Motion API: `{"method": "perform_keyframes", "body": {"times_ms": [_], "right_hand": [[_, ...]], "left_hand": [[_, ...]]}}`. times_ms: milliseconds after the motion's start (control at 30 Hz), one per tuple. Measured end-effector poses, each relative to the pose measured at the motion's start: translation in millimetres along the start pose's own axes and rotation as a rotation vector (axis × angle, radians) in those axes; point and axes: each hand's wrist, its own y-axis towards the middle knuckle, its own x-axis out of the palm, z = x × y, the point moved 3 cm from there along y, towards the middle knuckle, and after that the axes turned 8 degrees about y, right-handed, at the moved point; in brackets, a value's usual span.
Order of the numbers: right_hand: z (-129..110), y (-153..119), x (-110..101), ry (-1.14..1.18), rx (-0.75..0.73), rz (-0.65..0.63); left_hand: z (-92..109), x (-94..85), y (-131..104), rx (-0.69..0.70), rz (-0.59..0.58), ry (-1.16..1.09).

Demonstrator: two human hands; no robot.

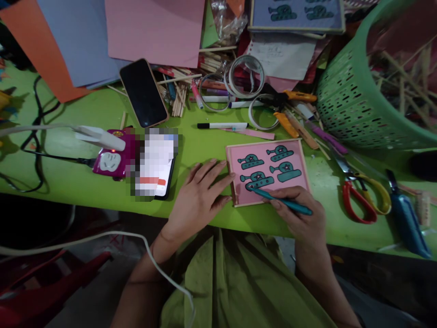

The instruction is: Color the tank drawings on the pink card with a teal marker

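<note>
A pink card point(244, 198) framed with thin wooden sticks lies on the green table, bearing several green tank drawings with black outlines. My right hand point(305, 214) grips a teal marker point(290, 203), its tip at the lower part of the lower-left tank drawing point(256, 179). Flat beside the card's left edge, my left hand point(200, 196) has its fingers spread, with fingertips touching the frame. Just left of that hand lies a phone with a lit, blurred screen point(155, 168).
Scissors point(362, 196) and a blue pouch-like item point(408, 223) lie at right, below a green basket point(341, 91) of sticks. Tape rolls point(246, 76), a black-capped marker point(221, 125) and a dark phone point(144, 93) lie behind. A purple power socket point(109, 161) with cables sits at left.
</note>
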Motion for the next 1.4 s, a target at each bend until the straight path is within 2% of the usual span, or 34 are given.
{"method": "perform_keyframes", "body": {"times_ms": [167, 400, 1400], "right_hand": [[3.6, -2.5, -1.0, 0.012, 0.04, 0.015], [-0.7, -0.6, 0.1, 0.014, 0.023, -0.003], [1.0, -1.4, -2.3, -0.005, 0.046, 0.113]], "left_hand": [[0.2, -0.6, 0.8, -0.009, -0.006, -0.01], [0.6, -1.2, 0.9, -0.008, -0.007, -0.015], [0.1, -1.9, 1.5, -0.028, -0.035, -0.031]]}}
